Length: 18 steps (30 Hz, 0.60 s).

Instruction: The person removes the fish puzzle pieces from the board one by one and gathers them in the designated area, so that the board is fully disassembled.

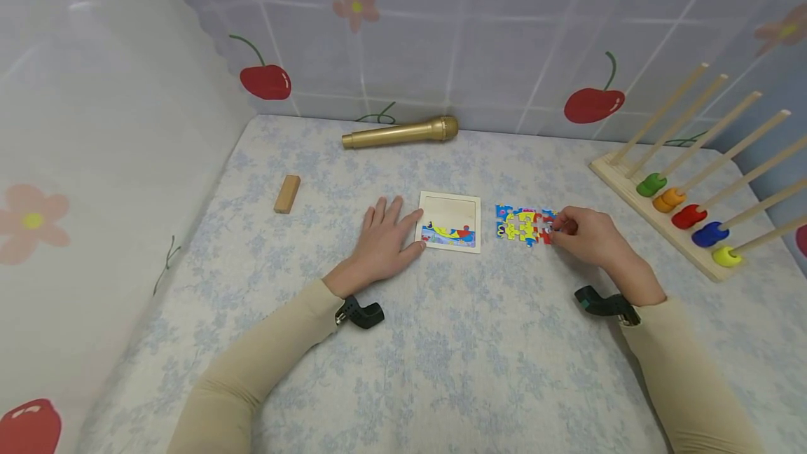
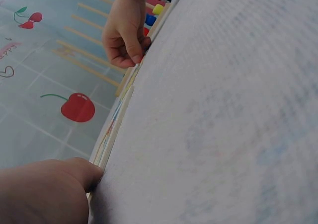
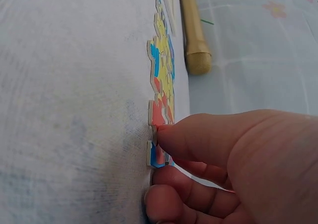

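Observation:
My left hand (image 1: 383, 244) lies flat on the table with fingers spread. Its thumb and index finger touch the left edge of a small wooden puzzle tray (image 1: 450, 210). Colourful fitted pieces fill the lower part of that tray; bare wood shows above. To the right of the tray lies a cluster of loose jigsaw pieces (image 1: 520, 225) in yellow, red and blue. At the cluster's right end my right hand (image 1: 589, 235) pinches a jigsaw piece between thumb and curled fingers, which partly hide it. In the right wrist view, the thumb (image 3: 174, 137) overlaps red and blue pieces (image 3: 158, 157).
A gold toy microphone (image 1: 400, 134) lies at the back by the curtain. Left of my left hand is a small wooden block (image 1: 287, 194). On the right stands a wooden stacking rack (image 1: 662, 216) with tall slanting pegs and coloured beads.

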### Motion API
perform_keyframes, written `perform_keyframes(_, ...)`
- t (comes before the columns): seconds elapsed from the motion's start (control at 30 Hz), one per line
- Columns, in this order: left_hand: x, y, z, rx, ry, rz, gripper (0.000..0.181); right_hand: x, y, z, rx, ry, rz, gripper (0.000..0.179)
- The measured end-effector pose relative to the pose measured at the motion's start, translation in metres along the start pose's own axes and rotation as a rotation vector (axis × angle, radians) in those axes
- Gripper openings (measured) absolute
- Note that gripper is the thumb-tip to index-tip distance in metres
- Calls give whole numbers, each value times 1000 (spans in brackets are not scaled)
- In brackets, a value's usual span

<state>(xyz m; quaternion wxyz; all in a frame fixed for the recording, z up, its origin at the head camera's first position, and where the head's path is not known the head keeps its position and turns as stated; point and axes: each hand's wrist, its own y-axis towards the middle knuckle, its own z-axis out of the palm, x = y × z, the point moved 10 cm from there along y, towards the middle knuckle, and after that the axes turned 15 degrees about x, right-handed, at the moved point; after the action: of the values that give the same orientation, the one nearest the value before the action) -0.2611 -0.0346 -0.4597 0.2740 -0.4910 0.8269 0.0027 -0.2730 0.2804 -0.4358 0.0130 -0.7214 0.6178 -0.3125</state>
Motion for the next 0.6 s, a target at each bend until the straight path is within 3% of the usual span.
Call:
perform_keyframes(0.37,-1,1,2,6,4,2,62,-2,-3,-1,12,26,24,19)
perform_keyframes(0.6,-1,0,0,5,9,-11,62,19,-2,-2,15,40,-26,17)
